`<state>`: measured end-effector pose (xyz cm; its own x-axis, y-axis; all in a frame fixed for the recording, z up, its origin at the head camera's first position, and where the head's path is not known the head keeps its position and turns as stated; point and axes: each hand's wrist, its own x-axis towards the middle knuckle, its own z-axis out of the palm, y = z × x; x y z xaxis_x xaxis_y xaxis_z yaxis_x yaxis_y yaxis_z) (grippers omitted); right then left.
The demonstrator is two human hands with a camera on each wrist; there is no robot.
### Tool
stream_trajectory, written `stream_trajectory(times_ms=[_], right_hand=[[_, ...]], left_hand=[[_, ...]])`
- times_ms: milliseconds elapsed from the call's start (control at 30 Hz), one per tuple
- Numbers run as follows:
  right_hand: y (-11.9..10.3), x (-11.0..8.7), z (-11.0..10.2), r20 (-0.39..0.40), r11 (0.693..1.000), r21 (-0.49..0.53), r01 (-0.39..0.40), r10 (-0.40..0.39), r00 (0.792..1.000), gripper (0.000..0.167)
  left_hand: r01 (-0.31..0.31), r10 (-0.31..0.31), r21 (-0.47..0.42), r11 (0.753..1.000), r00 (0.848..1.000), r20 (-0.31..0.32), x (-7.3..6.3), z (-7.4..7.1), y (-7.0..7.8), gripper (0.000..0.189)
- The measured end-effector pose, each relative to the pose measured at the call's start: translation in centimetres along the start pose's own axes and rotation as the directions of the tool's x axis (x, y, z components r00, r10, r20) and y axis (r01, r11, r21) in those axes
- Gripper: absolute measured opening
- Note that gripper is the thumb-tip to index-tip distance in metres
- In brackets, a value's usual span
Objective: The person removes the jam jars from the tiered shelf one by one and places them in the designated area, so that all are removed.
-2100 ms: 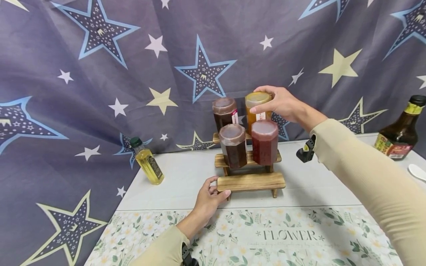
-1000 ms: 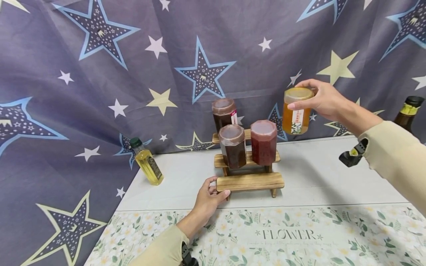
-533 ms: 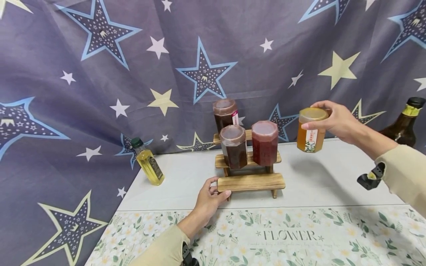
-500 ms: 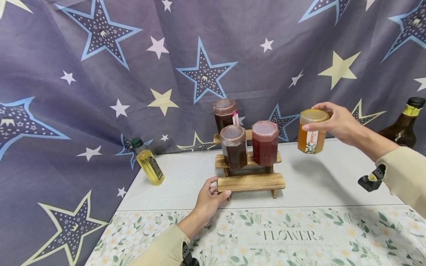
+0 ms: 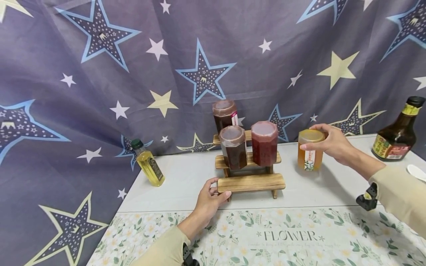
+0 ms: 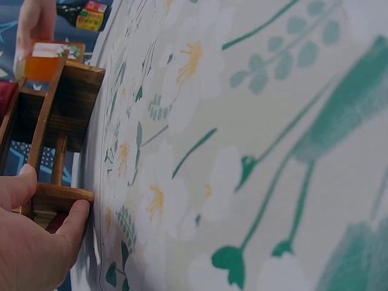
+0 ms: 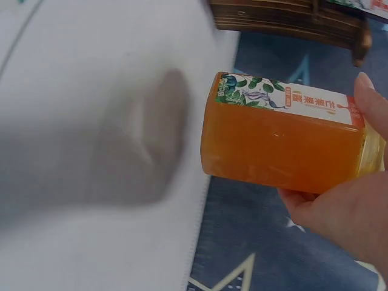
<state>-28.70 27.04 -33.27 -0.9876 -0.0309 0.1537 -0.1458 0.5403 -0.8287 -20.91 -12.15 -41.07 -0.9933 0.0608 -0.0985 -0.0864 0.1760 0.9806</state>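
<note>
While the left hand (image 5: 207, 202) grips the front step of the wooden rack (image 5: 251, 182), the head view shows the right hand's (image 5: 336, 144) thumb and fingers around the top of the orange-filled jar (image 5: 305, 157), to the rack's right. Two dark-filled jars (image 5: 236, 155) and a red-filled jar (image 5: 264, 147) stand on the rack; a yellow-liquid bottle (image 5: 149, 168) stands left, a brown bottle (image 5: 397, 129) right. "FLOWER" marks the floral mat (image 5: 332, 255). From the left wrist, thumb and finger pinch the rack's end. From the right wrist, the jar's white label (image 7: 291, 100) shows Chinese characters and green leaves.
</note>
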Motion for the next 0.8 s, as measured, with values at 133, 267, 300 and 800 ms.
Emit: stream_trajectory(times_ms=[133,267,300,800], right_hand=[[0.9,-0.3,0.8,0.000,1.000,0.009,0.006,-0.006,1.000,0.082],[1.5,-0.5,1.3,0.003,1.000,0.015,0.013,-0.013,1.000,0.081],[1.6,-0.6,1.4,0.003,1.000,0.018,0.014,-0.014,1.000,0.082],[2.6,-1.2,1.5,0.050,0.996,0.074,0.044,-0.048,0.998,0.081]], left_hand=[[-0.003,0.003,-0.020,1.000,1.000,0.004,-0.2,0.0,0.1,0.071],[-0.011,0.012,-0.040,0.999,1.000,0.010,-0.4,0.0,0.3,0.072],[-0.013,0.013,-0.044,0.999,1.000,0.012,-0.5,0.0,0.3,0.072],[-0.019,0.020,-0.062,0.998,1.000,0.007,-0.5,0.1,0.5,0.072]])
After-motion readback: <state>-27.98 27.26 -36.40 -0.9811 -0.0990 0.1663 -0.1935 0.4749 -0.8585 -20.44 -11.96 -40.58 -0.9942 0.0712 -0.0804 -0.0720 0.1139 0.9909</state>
